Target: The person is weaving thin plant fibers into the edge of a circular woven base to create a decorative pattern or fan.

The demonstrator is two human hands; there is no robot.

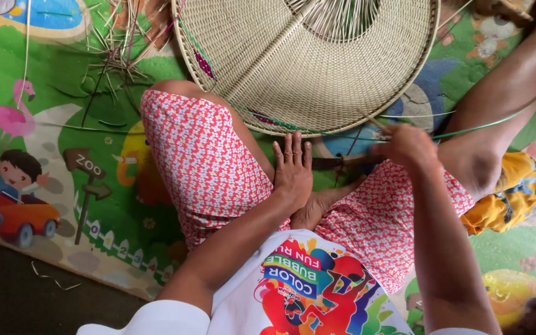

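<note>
Surface: a colourful children's play mat (63,186) printed with cartoon animals and a car, laid on a dark floor (7,298). The person sits on it in red-and-white patterned shorts (200,161).

Left hand (293,170): open and flat, fingers together, palm resting on the inner thigh. It holds nothing.

Right hand (407,147): closed around the handle end of a dark knife (342,162), blade lying level toward the left hand. A thin green strip (491,124) runs from this hand out to the right.

Just beyond both hands, a large round woven basket piece (305,62), unfinished, spokes showing at its centre. Loose strips (119,49) lie scattered at far left. A yellow cloth (516,192) sits beside the right knee.
</note>
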